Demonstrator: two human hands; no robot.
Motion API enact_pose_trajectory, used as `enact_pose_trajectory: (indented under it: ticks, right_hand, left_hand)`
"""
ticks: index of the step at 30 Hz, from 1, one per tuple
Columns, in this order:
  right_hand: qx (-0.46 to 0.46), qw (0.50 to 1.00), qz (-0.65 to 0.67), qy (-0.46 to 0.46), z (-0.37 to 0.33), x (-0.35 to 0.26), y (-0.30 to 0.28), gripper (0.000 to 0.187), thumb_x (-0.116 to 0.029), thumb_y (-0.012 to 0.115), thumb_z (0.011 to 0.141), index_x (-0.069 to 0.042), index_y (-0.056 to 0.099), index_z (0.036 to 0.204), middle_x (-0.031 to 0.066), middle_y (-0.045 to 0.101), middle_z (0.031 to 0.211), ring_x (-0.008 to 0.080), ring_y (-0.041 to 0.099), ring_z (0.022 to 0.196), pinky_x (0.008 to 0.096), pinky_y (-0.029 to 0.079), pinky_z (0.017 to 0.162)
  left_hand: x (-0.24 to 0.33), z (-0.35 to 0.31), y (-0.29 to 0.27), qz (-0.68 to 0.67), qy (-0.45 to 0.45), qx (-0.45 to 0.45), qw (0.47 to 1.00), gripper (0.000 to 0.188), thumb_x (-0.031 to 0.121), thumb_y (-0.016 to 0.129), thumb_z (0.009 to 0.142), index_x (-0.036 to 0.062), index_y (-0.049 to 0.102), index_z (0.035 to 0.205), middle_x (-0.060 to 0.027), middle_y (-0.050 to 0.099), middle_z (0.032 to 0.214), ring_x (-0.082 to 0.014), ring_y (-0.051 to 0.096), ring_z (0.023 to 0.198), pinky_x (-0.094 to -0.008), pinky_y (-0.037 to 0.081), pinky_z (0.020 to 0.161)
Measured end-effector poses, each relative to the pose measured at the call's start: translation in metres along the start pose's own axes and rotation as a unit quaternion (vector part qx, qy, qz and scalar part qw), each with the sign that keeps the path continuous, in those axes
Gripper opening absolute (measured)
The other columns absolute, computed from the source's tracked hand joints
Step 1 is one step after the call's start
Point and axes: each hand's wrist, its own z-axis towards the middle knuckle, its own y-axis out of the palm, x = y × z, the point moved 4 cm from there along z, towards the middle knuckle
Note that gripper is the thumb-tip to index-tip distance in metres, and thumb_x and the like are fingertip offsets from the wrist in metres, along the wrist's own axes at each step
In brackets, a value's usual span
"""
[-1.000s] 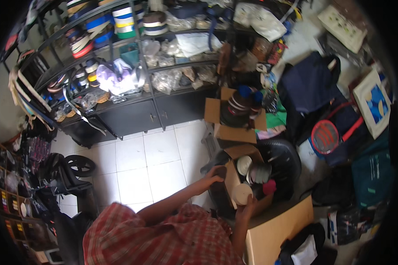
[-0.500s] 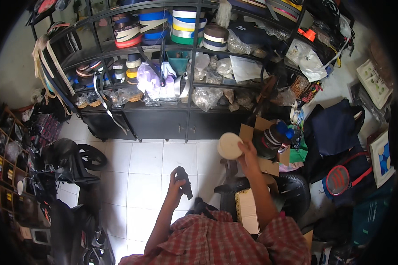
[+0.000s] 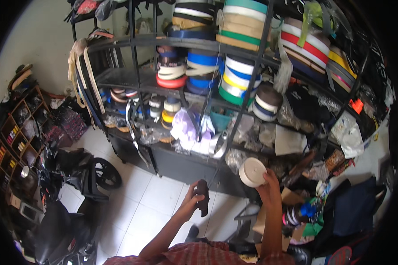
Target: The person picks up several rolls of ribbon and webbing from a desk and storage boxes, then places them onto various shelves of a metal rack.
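1. Black metal shelving [image 3: 119, 78] crosses a workroom, stacked with multicoloured webbing rolls [image 3: 239, 79], above a white tile floor [image 3: 139, 216].
2. Raised before the lower shelves, a person's right hand [image 3: 270, 185] grips a cream webbing roll [image 3: 253, 172] by its near right edge, the hand partly closed and the roll's flat face turned up toward the camera.
3. Lower and to the left, the left hand [image 3: 190, 203] curls around a dark, narrow object [image 3: 203, 198], held upright above the tiles; its exact kind cannot be told. The two held items are apart.
4. Below the right forearm, an open cardboard box [image 3: 291, 197] contains more rolls [image 3: 293, 215].
5. Across the room at left stands a black motorcycle [image 3: 53, 221], near a wooden compartment rack [image 3: 14, 137] holding small coloured spools.
6. Red plaid cloth [image 3: 194, 252] clothes the person at the lower edge.
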Motion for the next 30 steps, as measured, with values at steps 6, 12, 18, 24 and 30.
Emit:
enact_pose_trajectory:
  ticks: [6, 12, 18, 24, 30]
  right_hand:
    - [-0.010, 0.997, -0.007, -0.071, 0.067, -0.055, 0.020, 0.029, -0.009, 0.058, 0.089, -0.003, 0.051, 0.116, 0.0109, 0.058, 0.114, 0.0218, 0.058, 0.106, 0.0377, 0.049, 0.089]
    - [0.017, 0.981, -0.081, -0.178, 0.158, -0.117, 0.048, 0.032, -0.013, 0.064, 0.088, 0.000, 0.053, 0.116, 0.0102, 0.058, 0.109, 0.0155, 0.060, 0.098, 0.0302, 0.053, 0.079]
    - [0.079, 0.963, -0.148, -0.212, 0.242, -0.166, 0.053, 0.047, -0.015, 0.071, 0.084, 0.009, 0.048, 0.116, 0.0165, 0.056, 0.105, 0.0229, 0.060, 0.097, 0.0310, 0.058, 0.076]
    - [0.141, 0.944, -0.174, -0.243, 0.279, -0.170, 0.034, 0.046, -0.009, 0.070, 0.082, 0.013, 0.045, 0.114, 0.0222, 0.055, 0.106, 0.0279, 0.062, 0.096, 0.0342, 0.060, 0.076]
    - [0.165, 0.925, -0.092, -0.330, 0.248, -0.203, 0.020, 0.026, -0.004, 0.063, 0.087, 0.010, 0.047, 0.103, 0.0225, 0.058, 0.102, 0.0311, 0.066, 0.091, 0.0403, 0.060, 0.080]
  left_hand:
    - [0.028, 0.081, 0.013, 0.049, 0.018, -0.020, 0.998, 0.079, 0.026, 0.065, 0.075, 0.0139, 0.026, 0.143, -0.0162, 0.046, 0.128, -0.0275, 0.055, 0.106, -0.0409, 0.052, 0.082]
    - [0.040, 0.130, 0.020, 0.042, 0.005, -0.025, 0.999, 0.081, 0.020, 0.066, 0.074, 0.0158, 0.027, 0.144, -0.0146, 0.045, 0.128, -0.0261, 0.053, 0.109, -0.0378, 0.048, 0.089]
    - [0.129, 0.203, 0.092, 0.263, 0.227, -0.199, 0.916, 0.091, 0.022, 0.076, 0.072, 0.0081, 0.025, 0.147, -0.0161, 0.033, 0.144, -0.0310, 0.036, 0.131, -0.0397, 0.031, 0.107]
    - [0.240, 0.278, 0.186, 0.456, 0.378, -0.193, 0.783, 0.089, 0.023, 0.077, 0.068, 0.0040, 0.034, 0.143, -0.0203, 0.044, 0.124, -0.0315, 0.046, 0.119, -0.0366, 0.037, 0.102]
    - [0.252, 0.344, 0.245, 0.640, 0.329, -0.197, 0.666, 0.094, 0.043, 0.074, 0.064, -0.0032, 0.039, 0.138, -0.0269, 0.045, 0.128, -0.0395, 0.050, 0.118, -0.0407, 0.042, 0.099]
